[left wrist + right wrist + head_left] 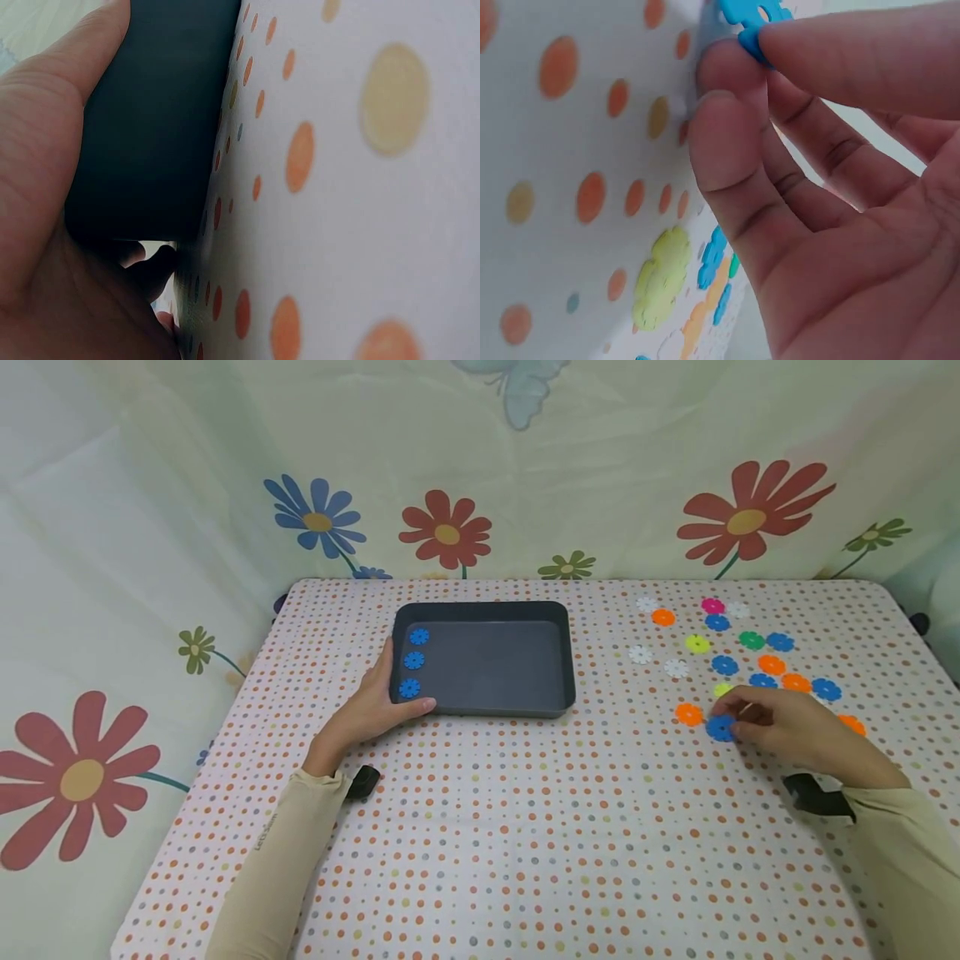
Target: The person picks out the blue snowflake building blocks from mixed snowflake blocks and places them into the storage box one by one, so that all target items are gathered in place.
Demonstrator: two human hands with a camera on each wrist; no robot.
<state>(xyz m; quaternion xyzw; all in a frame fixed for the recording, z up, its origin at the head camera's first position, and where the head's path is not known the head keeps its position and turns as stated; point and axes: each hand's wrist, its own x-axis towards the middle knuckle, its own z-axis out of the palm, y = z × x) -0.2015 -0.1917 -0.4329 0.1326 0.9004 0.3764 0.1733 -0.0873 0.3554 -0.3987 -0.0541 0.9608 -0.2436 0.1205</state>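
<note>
A dark grey tray point(495, 712) lies on the dotted cloth, three blue flower-shaped discs point(414, 660) in a column along its left side. My left hand point(367, 706) grips the tray's near left corner, thumb on the near rim; in the left wrist view the hand point(45, 172) is against the dark tray wall point(157, 120). At the right, my right hand point(795, 731) pinches a blue disc point(721, 727) by its edge, low over the cloth. The right wrist view shows this blue disc point(742, 13) at the thumb and finger of the right hand point(840, 225).
Loose discs lie around and beyond my right hand: orange point(689, 714), white point(676, 668), yellow point(697, 644), green point(752, 640), pink point(713, 606) and several blue point(724, 665). A floral curtain point(615, 468) hangs behind the table's far edge.
</note>
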